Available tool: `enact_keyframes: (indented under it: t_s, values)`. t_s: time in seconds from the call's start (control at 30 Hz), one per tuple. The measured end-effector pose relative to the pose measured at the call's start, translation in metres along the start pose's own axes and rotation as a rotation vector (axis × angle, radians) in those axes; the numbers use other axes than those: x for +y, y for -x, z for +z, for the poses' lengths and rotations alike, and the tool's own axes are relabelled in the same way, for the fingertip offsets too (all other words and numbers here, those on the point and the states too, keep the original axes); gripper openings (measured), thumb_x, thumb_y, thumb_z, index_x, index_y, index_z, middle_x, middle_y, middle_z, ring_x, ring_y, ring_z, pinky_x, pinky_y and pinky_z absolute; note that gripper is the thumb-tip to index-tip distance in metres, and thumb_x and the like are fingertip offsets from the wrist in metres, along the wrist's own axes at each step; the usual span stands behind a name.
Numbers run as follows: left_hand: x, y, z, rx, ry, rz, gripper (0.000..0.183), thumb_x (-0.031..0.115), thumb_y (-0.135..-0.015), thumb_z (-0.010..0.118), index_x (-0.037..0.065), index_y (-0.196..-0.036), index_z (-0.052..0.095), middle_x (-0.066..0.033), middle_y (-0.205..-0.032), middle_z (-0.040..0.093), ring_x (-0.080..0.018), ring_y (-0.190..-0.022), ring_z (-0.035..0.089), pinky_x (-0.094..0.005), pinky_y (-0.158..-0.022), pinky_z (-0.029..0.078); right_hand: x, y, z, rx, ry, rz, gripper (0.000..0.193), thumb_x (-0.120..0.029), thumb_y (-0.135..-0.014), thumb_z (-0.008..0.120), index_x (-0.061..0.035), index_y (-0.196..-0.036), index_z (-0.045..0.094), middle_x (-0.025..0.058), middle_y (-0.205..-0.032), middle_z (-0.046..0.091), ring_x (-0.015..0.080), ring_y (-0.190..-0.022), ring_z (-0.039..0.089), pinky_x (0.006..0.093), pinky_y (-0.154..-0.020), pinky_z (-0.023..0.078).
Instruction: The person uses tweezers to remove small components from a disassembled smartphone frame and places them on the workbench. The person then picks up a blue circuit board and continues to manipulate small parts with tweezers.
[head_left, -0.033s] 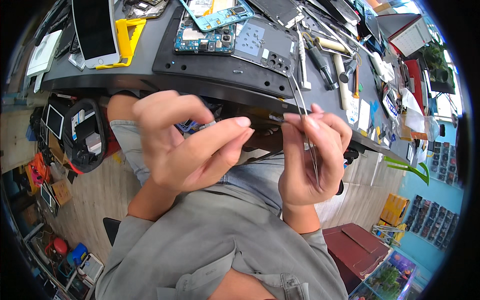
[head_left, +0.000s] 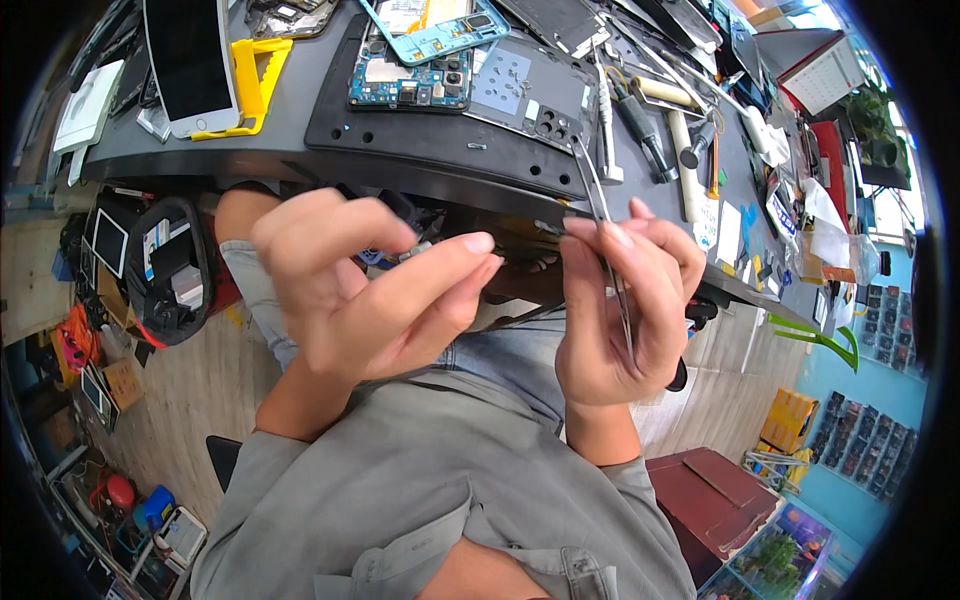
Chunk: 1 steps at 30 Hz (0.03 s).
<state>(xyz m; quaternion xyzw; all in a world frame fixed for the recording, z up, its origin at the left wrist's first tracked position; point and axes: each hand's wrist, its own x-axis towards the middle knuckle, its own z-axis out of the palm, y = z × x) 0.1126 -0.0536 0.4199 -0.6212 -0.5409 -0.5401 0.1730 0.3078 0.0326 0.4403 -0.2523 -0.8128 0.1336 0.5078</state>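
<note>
My right hand (head_left: pixel 630 300) grips a pair of metal tweezers (head_left: pixel 598 185), tips pointing up and away toward the bench edge. The tips are slightly apart, with nothing visible between them. My left hand (head_left: pixel 375 300) is level with it, a gap between the two. Its thumb presses against another finger and its index finger is curled; whatever they hold, if anything, is too small to make out. Beyond both hands, an opened phone with a blue circuit board (head_left: pixel 425 85) lies on a black mat (head_left: pixel 400 145). A light-blue phone frame (head_left: pixel 440 42) rests partly over it.
A white phone (head_left: pixel 190 70) leans on a yellow stand (head_left: pixel 262 85) at the bench's left. Screwdrivers (head_left: pixel 645 135) and other tools crowd the right side. A black bin (head_left: pixel 165 280) stands below on the left; a dark red box (head_left: pixel 710 505) sits at lower right.
The tweezers have shifted slightly left and upward with my right hand. My left index finger has moved a little down and left, with the pinch about as before.
</note>
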Motion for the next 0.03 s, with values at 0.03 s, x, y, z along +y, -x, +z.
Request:
enact_keyframes:
  t_s: [0.03]
  values:
    - [-0.0012,-0.0005,0.0005,-0.001,-0.004,-0.002,0.024,0.02,-0.084,0.089,0.021,-0.108,0.086,-0.004,-0.113,0.062,-0.0212,-0.097,0.051,-0.0343,-0.079,0.043,0.0037,-0.003,0.0028,-0.019,0.025,-0.02,0.053,0.009,-0.075,0.092,-0.0091,-0.123,0.077,0.0077,-0.109,0.082,0.0288,-0.102,0.07,0.0501,-0.11,0.053]
